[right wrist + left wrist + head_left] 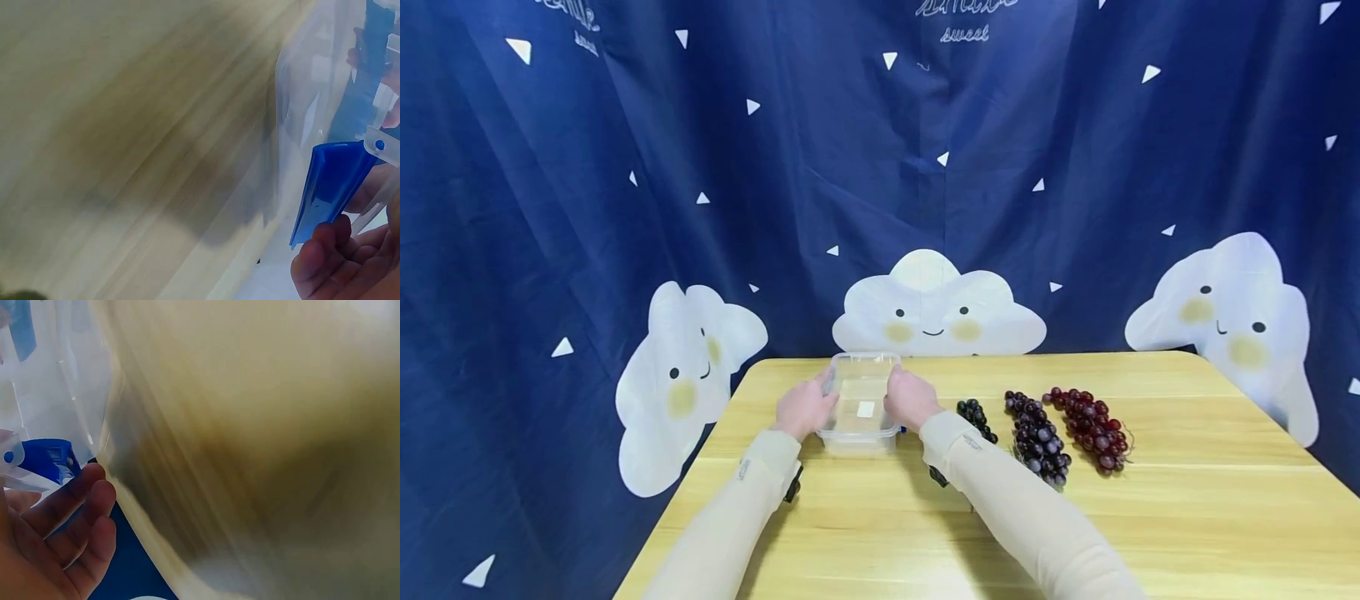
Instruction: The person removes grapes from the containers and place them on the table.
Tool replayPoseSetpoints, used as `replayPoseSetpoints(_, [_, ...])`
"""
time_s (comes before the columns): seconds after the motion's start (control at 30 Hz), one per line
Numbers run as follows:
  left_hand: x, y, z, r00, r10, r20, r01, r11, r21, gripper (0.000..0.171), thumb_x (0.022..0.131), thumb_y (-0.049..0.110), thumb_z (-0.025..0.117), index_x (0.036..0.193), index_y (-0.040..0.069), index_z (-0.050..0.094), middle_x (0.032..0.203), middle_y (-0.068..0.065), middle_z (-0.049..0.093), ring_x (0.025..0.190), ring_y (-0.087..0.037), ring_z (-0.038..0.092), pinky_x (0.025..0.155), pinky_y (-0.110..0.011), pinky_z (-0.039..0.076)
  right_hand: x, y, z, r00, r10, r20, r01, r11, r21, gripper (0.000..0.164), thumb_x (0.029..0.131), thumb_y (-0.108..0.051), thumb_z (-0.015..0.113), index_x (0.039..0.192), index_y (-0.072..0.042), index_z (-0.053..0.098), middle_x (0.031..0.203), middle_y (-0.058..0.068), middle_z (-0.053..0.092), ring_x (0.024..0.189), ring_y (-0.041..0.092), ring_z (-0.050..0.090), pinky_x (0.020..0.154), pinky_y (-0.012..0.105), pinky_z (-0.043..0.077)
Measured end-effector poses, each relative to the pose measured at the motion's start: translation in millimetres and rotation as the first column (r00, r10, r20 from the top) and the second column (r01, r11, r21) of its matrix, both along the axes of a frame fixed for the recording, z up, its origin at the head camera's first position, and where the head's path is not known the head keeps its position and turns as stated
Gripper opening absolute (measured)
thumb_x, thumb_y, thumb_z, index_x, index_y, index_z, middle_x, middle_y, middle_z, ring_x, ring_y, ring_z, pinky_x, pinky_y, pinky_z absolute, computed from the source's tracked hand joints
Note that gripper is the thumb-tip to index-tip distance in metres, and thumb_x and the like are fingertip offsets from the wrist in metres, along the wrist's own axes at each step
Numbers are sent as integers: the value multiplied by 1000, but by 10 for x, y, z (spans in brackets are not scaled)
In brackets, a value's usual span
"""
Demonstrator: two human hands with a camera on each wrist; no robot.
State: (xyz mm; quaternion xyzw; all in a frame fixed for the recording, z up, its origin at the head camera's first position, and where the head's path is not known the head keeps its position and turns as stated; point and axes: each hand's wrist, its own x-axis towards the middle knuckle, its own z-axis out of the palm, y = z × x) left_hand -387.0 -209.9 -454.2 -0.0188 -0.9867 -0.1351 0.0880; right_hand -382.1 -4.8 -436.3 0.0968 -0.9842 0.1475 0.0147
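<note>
Between my two hands sits a clear plastic food container [861, 392] with a small white label, near the far edge of the table. Blue latches on its sides show in the wrist views. My left hand [807, 406] grips its left side, fingers curled beside a blue latch [50, 459]. On the opposite side my right hand [912, 398] holds the container's edge, with fingertips at another blue latch [334, 184] that hangs down. Through the clear wall no contents show.
Right of the container lie three bunches of grapes: dark green [976, 417], partly behind the right sleeve, dark purple [1037, 437] and red [1092, 429]. The wooden table [1210, 517] ends before a blue curtain [1000, 208] with cloud prints.
</note>
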Motion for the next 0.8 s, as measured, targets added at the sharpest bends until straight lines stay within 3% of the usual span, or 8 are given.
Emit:
replayPoseSetpoints(0.13, [-70, -40, 34, 1000, -23, 6, 23, 999, -32, 57, 89, 43, 45, 144, 29, 34, 90, -12, 63, 68, -24, 54, 51, -40, 41, -50, -48, 8, 1000, -19, 15, 20, 999, -34, 68, 87, -16, 54, 144, 1, 23, 78, 6, 60, 57, 14, 54, 44, 28, 44])
replayPoseSetpoints(0.37, [-164, -95, 29, 998, -51, 27, 53, 995, -88, 58, 89, 41, 43, 145, 27, 32, 91, -13, 62, 68, -25, 53, 52, -40, 42, -131, -119, -50, 999, -34, 15, 35, 995, -89, 65, 85, -15, 55, 142, 1, 29, 88, 7, 62, 57, 15, 53, 44, 28, 44])
replayPoseSetpoints(0.8, [-248, -124, 38, 998, -35, 61, 40, 996, -81, 63, 88, 41, 46, 146, 24, 28, 99, -12, 62, 73, -24, 55, 55, -40, 43, -254, -152, -70, 999, -38, 4, 38, 995, -91, 57, 84, -17, 57, 135, -1, 40, 85, 5, 60, 57, 15, 53, 43, 29, 44])
